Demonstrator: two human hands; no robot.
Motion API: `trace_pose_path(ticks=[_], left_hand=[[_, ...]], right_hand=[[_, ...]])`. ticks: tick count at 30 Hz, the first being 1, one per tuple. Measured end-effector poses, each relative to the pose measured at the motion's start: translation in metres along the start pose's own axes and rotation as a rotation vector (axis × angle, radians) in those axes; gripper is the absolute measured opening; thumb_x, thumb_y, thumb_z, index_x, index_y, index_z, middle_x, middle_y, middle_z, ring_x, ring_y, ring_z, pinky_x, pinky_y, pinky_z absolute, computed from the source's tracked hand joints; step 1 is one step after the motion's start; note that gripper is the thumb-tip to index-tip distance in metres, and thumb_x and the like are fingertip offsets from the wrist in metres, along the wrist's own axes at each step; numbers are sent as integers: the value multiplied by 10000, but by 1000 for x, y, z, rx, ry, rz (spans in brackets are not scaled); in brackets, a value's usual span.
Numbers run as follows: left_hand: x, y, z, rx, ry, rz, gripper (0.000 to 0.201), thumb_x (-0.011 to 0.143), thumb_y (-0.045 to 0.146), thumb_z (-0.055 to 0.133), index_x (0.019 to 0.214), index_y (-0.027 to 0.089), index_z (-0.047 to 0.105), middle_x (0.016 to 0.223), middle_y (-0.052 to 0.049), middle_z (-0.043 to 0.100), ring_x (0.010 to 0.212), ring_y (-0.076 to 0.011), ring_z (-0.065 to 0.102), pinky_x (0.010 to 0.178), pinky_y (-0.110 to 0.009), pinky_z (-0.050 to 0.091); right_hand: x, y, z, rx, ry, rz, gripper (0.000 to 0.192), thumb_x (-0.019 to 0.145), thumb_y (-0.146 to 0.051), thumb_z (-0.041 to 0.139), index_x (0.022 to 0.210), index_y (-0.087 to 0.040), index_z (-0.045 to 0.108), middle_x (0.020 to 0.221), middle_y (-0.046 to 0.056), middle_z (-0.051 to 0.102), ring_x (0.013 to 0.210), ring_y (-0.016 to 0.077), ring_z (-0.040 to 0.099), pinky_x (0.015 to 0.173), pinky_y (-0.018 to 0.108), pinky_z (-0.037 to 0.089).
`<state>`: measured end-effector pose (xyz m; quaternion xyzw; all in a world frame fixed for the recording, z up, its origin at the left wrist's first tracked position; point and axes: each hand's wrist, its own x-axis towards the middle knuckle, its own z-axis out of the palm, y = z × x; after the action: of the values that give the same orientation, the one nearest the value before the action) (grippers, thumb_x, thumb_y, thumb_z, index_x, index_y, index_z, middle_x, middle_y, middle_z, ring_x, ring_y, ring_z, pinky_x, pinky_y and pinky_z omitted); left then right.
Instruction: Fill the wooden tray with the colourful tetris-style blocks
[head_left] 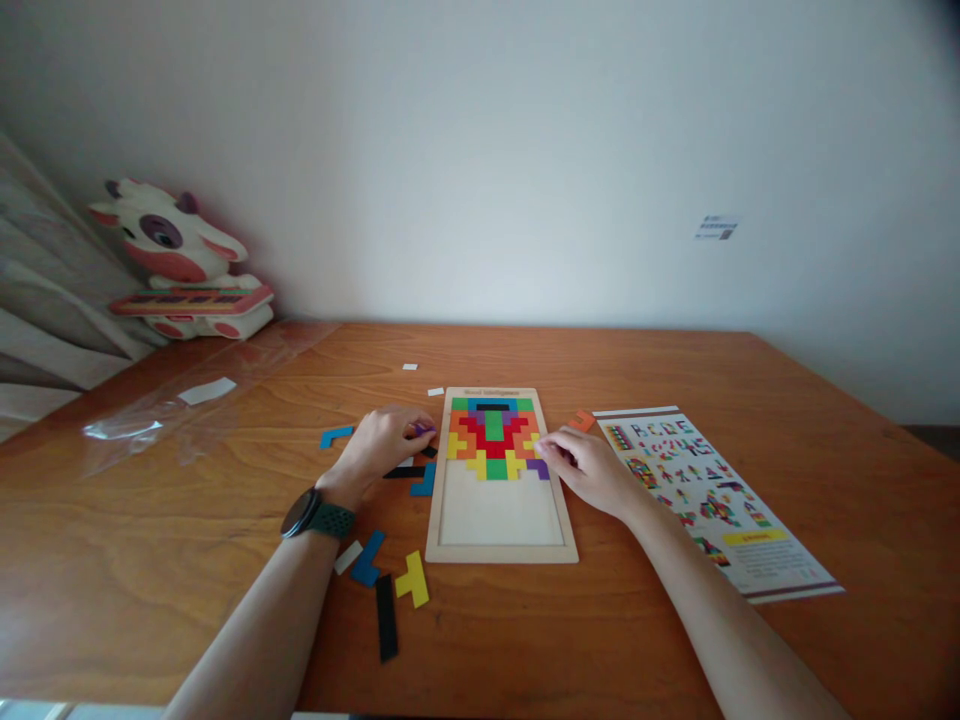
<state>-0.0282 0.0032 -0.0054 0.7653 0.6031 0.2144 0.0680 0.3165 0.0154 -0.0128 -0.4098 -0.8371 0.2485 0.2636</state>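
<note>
A wooden puzzle board (495, 553) lies in the middle of the table, its upper half filled with coloured block pieces and its lower half bare. My left hand (386, 440), with a watch on the wrist, is left of the board, its fingers closed on a small purple puzzle piece (421, 430) that is partly covered. My right hand (585, 462) rests over the board's right edge, fingers curled together beside a purple piece (538, 468) and a yellow one at the pattern's edge. Whatever its fingertips pinch is hidden.
Loose pieces lie left of the board: a yellow piece (412, 579), a black bar (386, 618) and several blue ones. An orange piece (582, 421) is by a printed pattern sheet (780, 570) on the right. Clear plastic wrap (150, 425) and a cow toy keyboard (191, 300) are back left.
</note>
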Motion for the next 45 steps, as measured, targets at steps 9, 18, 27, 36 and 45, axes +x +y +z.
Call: trace_pose_path(ticks=[9, 18, 27, 36, 45], left_hand=[[0, -1, -2, -112, -35, -77, 233, 841, 411, 621, 939, 259, 768, 884, 17, 788, 815, -179, 732, 722, -239, 535], [-2, -11, -17, -214, -181, 37, 284, 817, 446, 661, 988, 242, 759, 957, -13, 781, 850, -181, 715, 771, -263, 559], [-2, -10, -19, -257, -231, 42, 312, 866, 449, 620, 1037, 221, 749, 957, -15, 788, 849, -172, 726, 781, -254, 569], [-3, -18, -10, -131, -102, 61, 333, 879, 317, 548, 1147, 236, 730, 986, -22, 773, 822, -177, 717, 759, -257, 558], [-1, 6, -14, -343, -62, 182, 244, 888, 364, 640, 1009, 218, 793, 851, -40, 736, 716, -138, 650, 652, -229, 515]], right_hand=[[-1, 0, 0, 6, -8, 9, 376, 1022, -477, 432, 959, -208, 688, 851, 51, 658, 735, 173, 615, 677, 310, 460], [-2, 1, 0, -17, -5, 4, 347, 1019, -460, 449, 959, -212, 683, 827, 40, 634, 698, 162, 584, 654, 301, 442], [-1, 2, 1, -8, 3, -12, 327, 1020, -432, 460, 954, -207, 688, 831, 43, 646, 704, 158, 597, 654, 291, 449], [-1, 0, 0, 0, -4, -11, 349, 1022, -449, 443, 960, -212, 692, 843, 51, 666, 727, 171, 618, 671, 303, 469], [0, 2, 0, -9, 6, -16, 346, 1016, -449, 450, 980, -214, 701, 864, 59, 683, 717, 171, 624, 654, 300, 474]])
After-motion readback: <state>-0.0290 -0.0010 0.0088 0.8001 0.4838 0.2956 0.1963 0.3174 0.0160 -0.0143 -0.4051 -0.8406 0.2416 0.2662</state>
